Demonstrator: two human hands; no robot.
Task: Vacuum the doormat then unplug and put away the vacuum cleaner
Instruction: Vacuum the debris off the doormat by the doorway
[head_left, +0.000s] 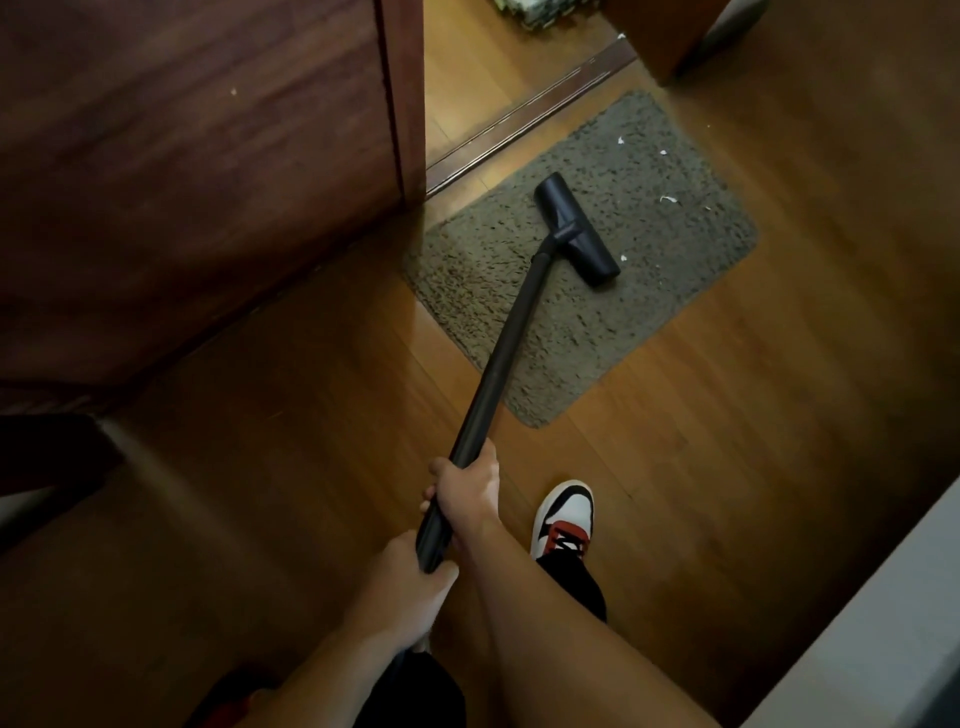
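Dim wooden floor (727, 415), both hands (470, 493) clenched around wand (509, 338), vacuum body unseen.

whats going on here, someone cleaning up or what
A person is vacuuming a grey doormat by a doorway. Both hands grip the black vacuum wand: the right hand higher up, the left hand at the near end. The floor head sits mid-mat, and a few white scraps lie on the mat's far side.

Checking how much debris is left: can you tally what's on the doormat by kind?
White scraps: 4, first at, all on the doormat
Vacuum head: 1
Total: 5
Both hands grip the vacuum wand.
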